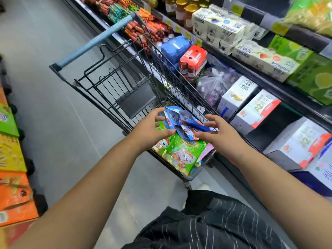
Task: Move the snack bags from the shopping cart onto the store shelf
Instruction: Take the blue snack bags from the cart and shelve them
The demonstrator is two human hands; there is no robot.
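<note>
While I lean over the cart, hands: both are at one bunch of blue snack bags (181, 121), one on each side.
Left hand (150, 126): fingers curl over the bunch's left edge, thumb underneath, gripping it.
Right hand (213, 131): fingers on top and thumb below, pinching the bunch's right edge.
Blue snack bags: crumpled together between my two hands, over the near end of the basket and directly above the green ones. I cannot tell if they are lifted clear or resting on the pile.
Green snack bags (183, 151): lying in the near end of the shopping cart (125, 83), cartoon prints facing up.
Shopping cart: black wire with a pale blue handle bar (97, 40) at the far end. It is parked just beside the store shelf (251, 72) on my right.
Store shelf: low level has white cartons (239, 94), a red can pack (193, 62), a blue bottle pack (175, 46) and a clear plastic bag (215, 83). White and green boxes sit on the level above.
Far end of shelf: red and orange sausages (143, 31).
Left edge: orange, yellow and green boxes (14, 194) in a row.
Floor (53, 87): grey, smooth.
Bottom of view: my dark striped garment (215, 227).
</note>
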